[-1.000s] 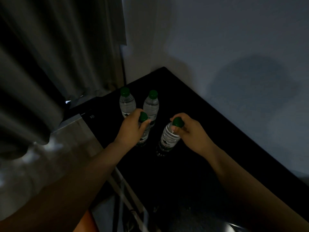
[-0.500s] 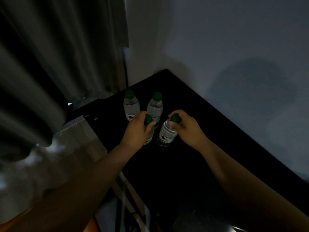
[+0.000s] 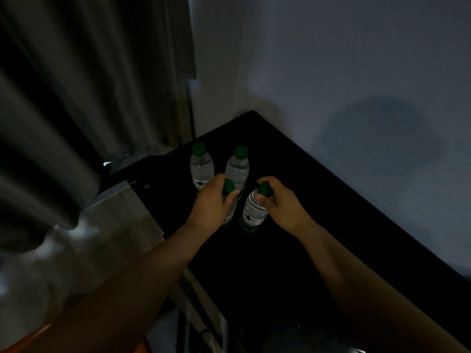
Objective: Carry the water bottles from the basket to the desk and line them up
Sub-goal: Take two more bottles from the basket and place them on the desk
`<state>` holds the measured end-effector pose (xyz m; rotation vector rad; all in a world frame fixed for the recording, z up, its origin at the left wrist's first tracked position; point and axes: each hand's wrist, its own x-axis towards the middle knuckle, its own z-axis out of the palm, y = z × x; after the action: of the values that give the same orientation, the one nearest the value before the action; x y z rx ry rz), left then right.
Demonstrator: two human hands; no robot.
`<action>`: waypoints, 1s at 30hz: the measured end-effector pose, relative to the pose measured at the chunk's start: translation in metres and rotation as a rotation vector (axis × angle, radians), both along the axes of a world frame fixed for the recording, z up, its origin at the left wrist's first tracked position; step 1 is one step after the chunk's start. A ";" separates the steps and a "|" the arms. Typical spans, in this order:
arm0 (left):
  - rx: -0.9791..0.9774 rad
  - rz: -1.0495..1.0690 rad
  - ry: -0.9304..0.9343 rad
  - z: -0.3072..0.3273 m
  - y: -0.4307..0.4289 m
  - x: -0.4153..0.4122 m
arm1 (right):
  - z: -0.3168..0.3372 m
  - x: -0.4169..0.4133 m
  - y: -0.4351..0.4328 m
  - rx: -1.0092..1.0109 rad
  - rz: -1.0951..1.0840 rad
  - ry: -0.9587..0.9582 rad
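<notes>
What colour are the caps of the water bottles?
Dark green, on all four bottle caps; the head view, the only one, shows this.

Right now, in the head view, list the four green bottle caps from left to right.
Cap of the far left bottle → cap under the left hand → cap of the far right bottle → cap under the right hand.

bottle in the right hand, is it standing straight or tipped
Tipped. The bottle in the right hand leans, its green cap off to the right of its base, unlike the two upright bottles behind.
</notes>
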<state>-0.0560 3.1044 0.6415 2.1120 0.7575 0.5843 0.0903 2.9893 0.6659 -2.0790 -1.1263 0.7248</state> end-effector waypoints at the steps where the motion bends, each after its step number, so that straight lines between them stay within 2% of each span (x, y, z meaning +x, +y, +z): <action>1: 0.001 0.003 -0.001 0.001 0.000 0.000 | 0.001 0.000 0.000 -0.023 -0.012 0.008; 5: -0.012 0.017 0.009 0.003 -0.002 0.003 | 0.007 0.002 -0.012 -0.150 -0.073 -0.056; 8: -0.013 0.025 0.041 0.006 -0.003 0.004 | 0.011 0.001 -0.036 -0.317 -0.012 -0.357; 10: -0.020 0.013 0.073 0.009 -0.002 0.004 | 0.014 -0.001 -0.052 -0.398 0.033 -0.458; 18: 0.044 -0.024 0.284 0.031 0.002 0.011 | 0.020 -0.011 -0.102 -0.454 0.045 -0.453; 23: 0.269 -0.069 0.365 0.064 -0.017 0.010 | 0.029 -0.013 -0.128 -0.427 0.046 -0.422; 26: 0.511 -0.206 0.429 0.081 -0.045 0.003 | 0.036 -0.014 -0.146 -0.400 0.036 -0.389; 30: 0.429 -0.443 0.492 0.086 -0.095 -0.014 | 0.042 -0.017 -0.177 -0.362 0.004 -0.391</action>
<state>-0.0701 3.0097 0.7278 2.7636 0.4081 -0.0303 0.0735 2.8126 0.7075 -2.6074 -1.2792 0.5689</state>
